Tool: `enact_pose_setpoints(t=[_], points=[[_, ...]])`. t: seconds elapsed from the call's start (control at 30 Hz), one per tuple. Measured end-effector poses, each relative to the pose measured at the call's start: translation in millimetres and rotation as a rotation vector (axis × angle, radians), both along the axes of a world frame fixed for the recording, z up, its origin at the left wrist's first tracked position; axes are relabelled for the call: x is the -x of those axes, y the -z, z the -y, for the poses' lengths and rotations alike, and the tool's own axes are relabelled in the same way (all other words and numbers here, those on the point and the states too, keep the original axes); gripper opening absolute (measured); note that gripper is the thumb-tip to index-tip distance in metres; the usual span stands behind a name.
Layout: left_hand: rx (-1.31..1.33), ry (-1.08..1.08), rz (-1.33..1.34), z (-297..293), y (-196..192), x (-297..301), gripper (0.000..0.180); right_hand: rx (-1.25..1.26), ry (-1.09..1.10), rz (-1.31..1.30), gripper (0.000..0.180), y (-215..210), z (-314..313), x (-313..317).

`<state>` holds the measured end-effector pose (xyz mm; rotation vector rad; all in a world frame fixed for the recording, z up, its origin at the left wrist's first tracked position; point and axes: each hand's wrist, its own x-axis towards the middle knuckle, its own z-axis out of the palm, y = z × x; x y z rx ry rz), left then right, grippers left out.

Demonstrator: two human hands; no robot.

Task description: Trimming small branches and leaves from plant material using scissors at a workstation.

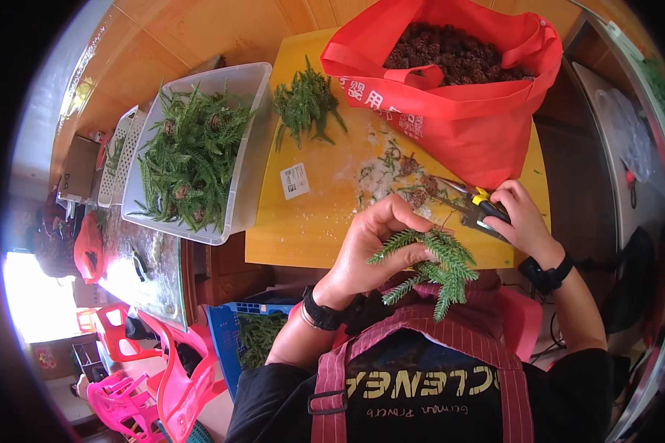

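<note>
My left hand [369, 251] pinches a green artificial pine sprig [445, 269] between thumb and fingers, above the table's near edge. A thin brown stem or wire sticks up from the sprig. To its right, the fingers of my right hand [524, 218] curl round the black and yellow handles of pliers [482, 198], which point away to the left. Beneath the pliers is a flat grey thing, partly hidden. Just left of the pliers' jaws, a brown pine cone [408, 165] and others lie among whitish crumbs and green bits on the yellow table [295, 240].
A red bag [465, 125] full of pine cones [443, 52] stands at the far right. At left, a clear plastic bin [247, 166] holds sprigs with cones. Loose sprigs [305, 103] and a white label [294, 181] lie beside it. Lower left are a blue crate [225, 343] and pink chairs [177, 373].
</note>
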<state>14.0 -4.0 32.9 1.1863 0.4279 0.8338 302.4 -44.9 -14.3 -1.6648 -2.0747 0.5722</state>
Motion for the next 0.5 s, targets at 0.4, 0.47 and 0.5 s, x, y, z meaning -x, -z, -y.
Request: enact_pose_setpoints(t=[0.4, 0.47, 0.5], points=[[0.203, 0.003, 0.207, -1.3, 14.3, -0.3, 0.029, 0.498, 0.112, -0.893, 0.027, -66.3, 28.1, 29.3], [0.205, 0.000, 0.172, -2.7, 23.6, 2.5, 0.030, 0.530, -0.034, -1.053, 0.035, -76.4, 30.6, 43.3], [0.208, -0.008, 0.139, -3.5, 26.6, 3.0, 0.030, 0.568, -0.061, -1.086, 0.042, -75.7, 30.8, 46.0]])
